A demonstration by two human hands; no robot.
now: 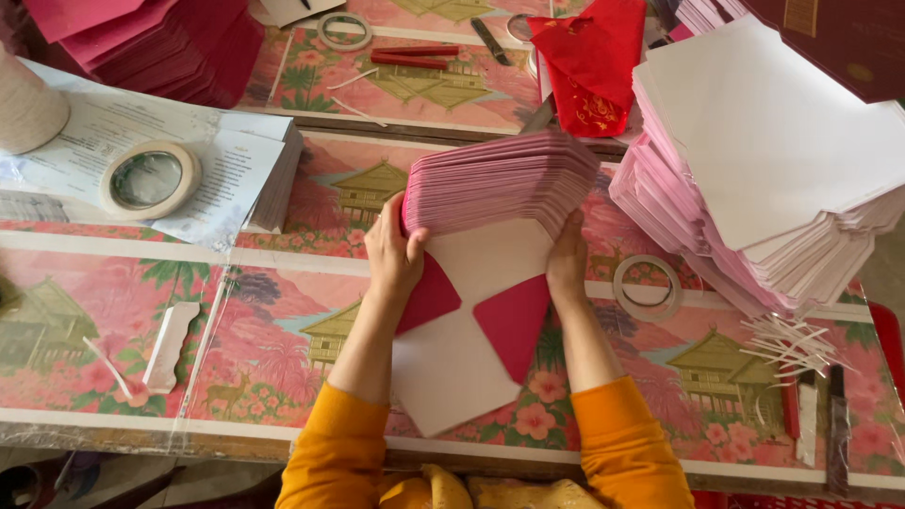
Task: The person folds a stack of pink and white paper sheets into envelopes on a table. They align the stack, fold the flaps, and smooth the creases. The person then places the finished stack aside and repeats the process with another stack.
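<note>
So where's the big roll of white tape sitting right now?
The big white tape roll lies flat on a stack of printed paper sheets at the table's left side, well left of the person's left hand gripping the pink envelope stack.

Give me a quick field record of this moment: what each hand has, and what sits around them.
left hand: grips left end of pink envelope stack
right hand: grips stack's right end
under stack: one open envelope, red flaps out
right of hands: tape roll, tall pile of pink sheets
left: second tape roll on printed papers
surface: flowered table cover
</note>
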